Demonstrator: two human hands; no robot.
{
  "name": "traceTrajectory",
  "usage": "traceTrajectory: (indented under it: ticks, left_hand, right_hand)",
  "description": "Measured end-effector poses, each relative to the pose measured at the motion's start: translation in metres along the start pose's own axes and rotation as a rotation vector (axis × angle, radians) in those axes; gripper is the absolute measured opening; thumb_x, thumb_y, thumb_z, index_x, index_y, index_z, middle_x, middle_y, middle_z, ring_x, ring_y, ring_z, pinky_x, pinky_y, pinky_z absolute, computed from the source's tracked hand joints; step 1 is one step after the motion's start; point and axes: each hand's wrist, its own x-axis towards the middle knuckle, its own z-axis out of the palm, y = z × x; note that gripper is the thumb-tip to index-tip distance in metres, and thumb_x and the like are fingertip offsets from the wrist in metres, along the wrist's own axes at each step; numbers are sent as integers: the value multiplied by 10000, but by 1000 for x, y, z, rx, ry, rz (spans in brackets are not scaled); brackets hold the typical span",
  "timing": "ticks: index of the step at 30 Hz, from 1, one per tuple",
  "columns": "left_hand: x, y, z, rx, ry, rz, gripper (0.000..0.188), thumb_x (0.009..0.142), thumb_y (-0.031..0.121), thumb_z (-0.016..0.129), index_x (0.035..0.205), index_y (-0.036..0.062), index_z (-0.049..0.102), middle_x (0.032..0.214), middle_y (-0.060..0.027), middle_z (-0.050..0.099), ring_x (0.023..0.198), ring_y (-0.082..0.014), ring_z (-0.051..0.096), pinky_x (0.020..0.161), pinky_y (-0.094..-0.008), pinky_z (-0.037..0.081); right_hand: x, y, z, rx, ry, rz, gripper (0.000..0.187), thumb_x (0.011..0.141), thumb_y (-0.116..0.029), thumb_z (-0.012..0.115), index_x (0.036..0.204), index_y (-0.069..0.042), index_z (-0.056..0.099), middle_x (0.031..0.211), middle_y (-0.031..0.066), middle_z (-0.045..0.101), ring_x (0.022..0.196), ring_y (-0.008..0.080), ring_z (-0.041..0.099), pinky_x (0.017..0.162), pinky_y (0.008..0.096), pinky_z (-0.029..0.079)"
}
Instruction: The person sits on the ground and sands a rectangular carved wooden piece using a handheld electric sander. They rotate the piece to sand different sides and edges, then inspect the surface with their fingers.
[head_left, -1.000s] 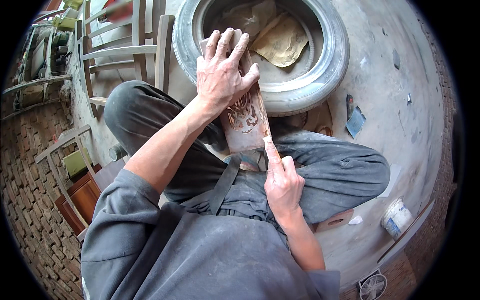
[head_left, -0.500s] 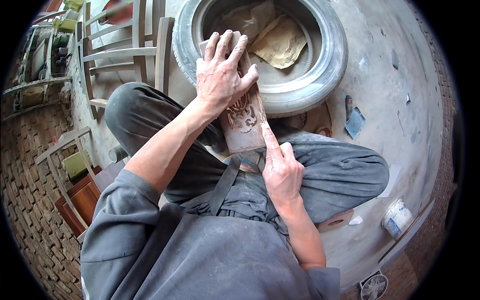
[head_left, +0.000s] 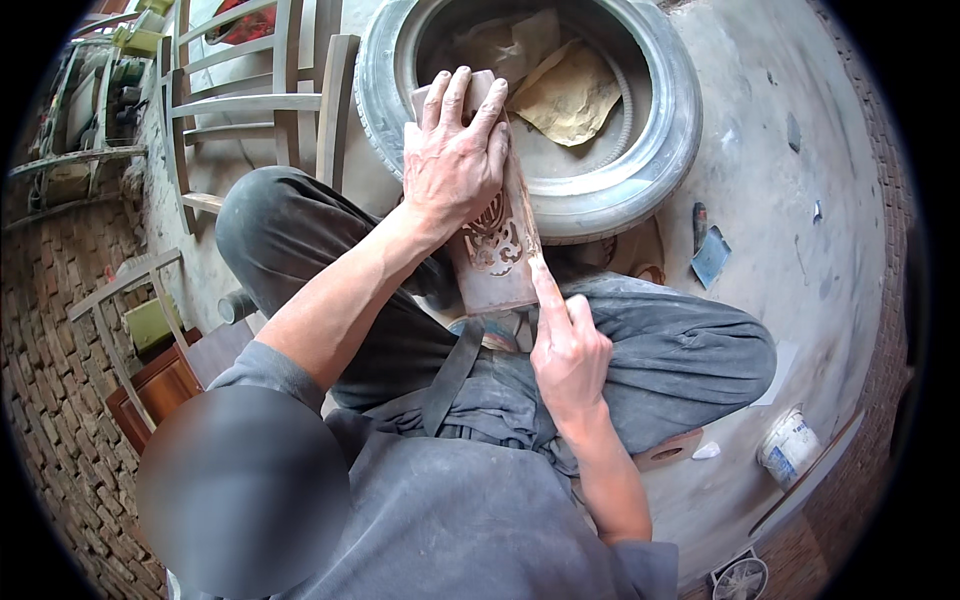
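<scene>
A carved wooden panel [head_left: 492,285], dusty and reddish-brown with a cut-through scroll pattern, lies slanted above my lap, its far end against the tire's near rim. My left hand [head_left: 452,165] is closed over its far part, fingers pointing away and hiding much of the surface. Along its right edge, the stretched index finger of my right hand [head_left: 572,350] touches a pale patch near the near corner. That hand's other fingers are curled under, and whatever they may hold is hidden.
A grey-dusted tire [head_left: 660,150] has crumpled brown paper [head_left: 572,95] inside. Wooden chair frames [head_left: 250,103] stand at the left. On the floor at right are a dark-handled tool [head_left: 700,225], a blue scrap [head_left: 712,258] and a white bucket [head_left: 790,446].
The panel and both hands have shifted slightly right and nearer in the picture, and the surroundings also moved a little. My right fingertip stays on the panel's edge.
</scene>
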Motion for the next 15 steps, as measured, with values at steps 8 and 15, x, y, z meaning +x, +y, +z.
traceTrajectory:
  ticks: [8, 15]
  left_hand:
    - [-1, 0, -3, -37, -119, -64, 535, 1067, 341, 572, 1593, 244, 551, 1666, -213, 404, 1541, -438, 380, 1112, -578, 452]
    - [-4, -1, -4, -66, -133, -76, 529, 1066, 323, 582, 1589, 244, 556, 1664, -215, 400, 1533, -440, 387, 1105, -577, 454]
  right_hand:
    - [1, 1, 2, -11, -7, -2, 679, 912, 6, 704, 1539, -246, 627, 796, 87, 493, 563, 300, 627, 537, 457, 556]
    - [-8, -3, -2, -13, -24, 51, 632, 939, 14, 720, 1513, -243, 659, 767, 83, 483, 582, 303, 565, 570, 467, 498]
